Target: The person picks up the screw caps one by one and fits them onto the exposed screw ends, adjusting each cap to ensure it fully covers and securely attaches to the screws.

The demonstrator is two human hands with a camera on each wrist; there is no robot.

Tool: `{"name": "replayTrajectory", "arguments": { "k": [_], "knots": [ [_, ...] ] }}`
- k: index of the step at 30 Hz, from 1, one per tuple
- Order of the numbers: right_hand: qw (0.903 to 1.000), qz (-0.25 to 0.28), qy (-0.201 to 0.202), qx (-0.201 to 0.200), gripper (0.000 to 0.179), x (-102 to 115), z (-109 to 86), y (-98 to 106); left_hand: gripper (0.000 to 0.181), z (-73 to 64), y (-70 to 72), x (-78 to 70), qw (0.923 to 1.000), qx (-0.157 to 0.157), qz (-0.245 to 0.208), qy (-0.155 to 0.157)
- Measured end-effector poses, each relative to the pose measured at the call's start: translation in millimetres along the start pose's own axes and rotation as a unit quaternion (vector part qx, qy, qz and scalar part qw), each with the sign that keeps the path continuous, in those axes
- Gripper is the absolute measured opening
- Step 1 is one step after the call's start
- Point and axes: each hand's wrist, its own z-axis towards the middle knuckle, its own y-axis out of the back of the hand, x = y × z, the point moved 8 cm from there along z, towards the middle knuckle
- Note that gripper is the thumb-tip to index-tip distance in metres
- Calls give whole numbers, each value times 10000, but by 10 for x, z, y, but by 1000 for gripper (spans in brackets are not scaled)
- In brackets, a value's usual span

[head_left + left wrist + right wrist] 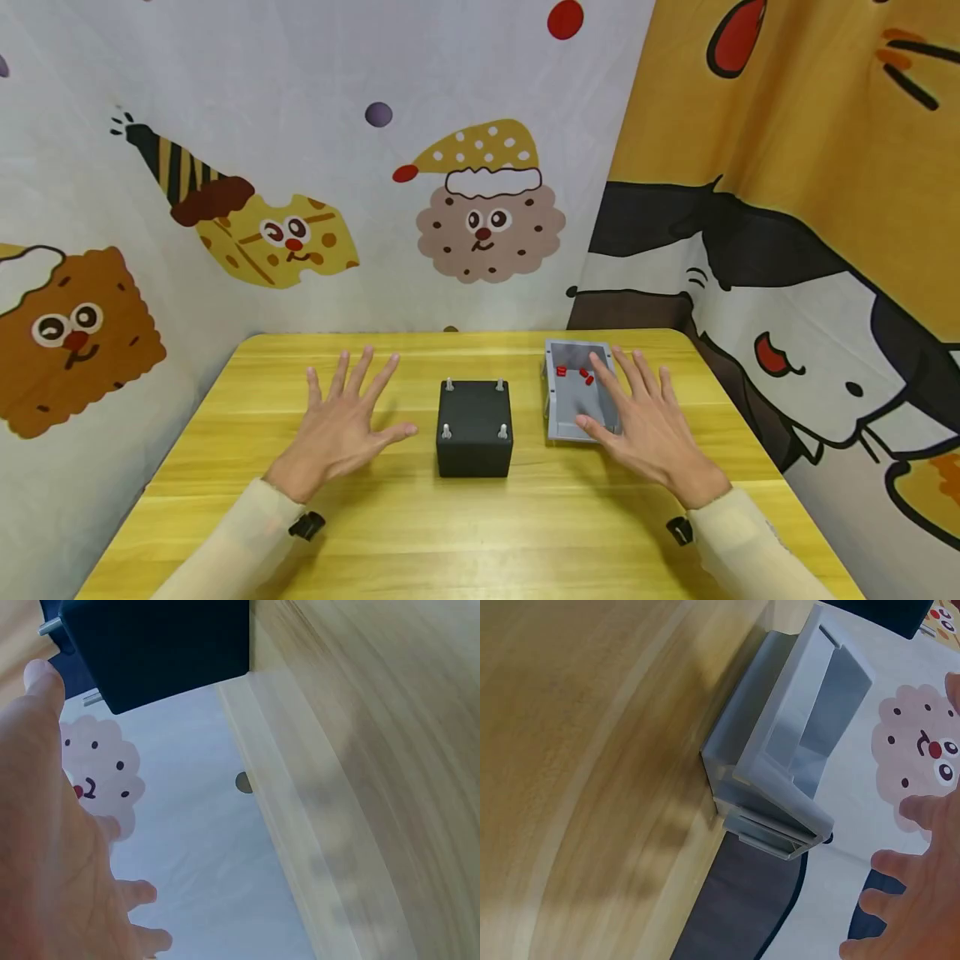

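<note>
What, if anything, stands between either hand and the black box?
Left hand: nothing visible. Right hand: the gray bin, right of the black box and partly hidden by that hand in the head view.

bare left hand (337, 433), bare right hand (651, 433), cream left sleeve (234, 543), matching right sleeve (750, 546), black left wrist gadget (307, 526), black right wrist gadget (680, 531)

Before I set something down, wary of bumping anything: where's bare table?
Bare table lies in front of the black box, between the sleeves, and behind the box to the back edge. Crowded: the grey bin holding red pieces, with the right hand close by.
</note>
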Motion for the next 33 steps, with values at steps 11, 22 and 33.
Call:
{"name": "replayTrajectory", "arguments": {
  "k": [11, 22, 33],
  "knots": [
    [9997, 107, 125, -201, 84, -13, 132, 29, 109, -4, -13, -114, 9996, -25, -85, -261],
    [9997, 163, 111, -126, 70, -24, 219, 6, 108, 4, -29, -288, 9973, 5, -363, -640],
    [9994, 203, 231, -155, 62, 4, 348, -100, 116, 17, -120, -466, 9915, 183, -854, -966]
  ]
}}
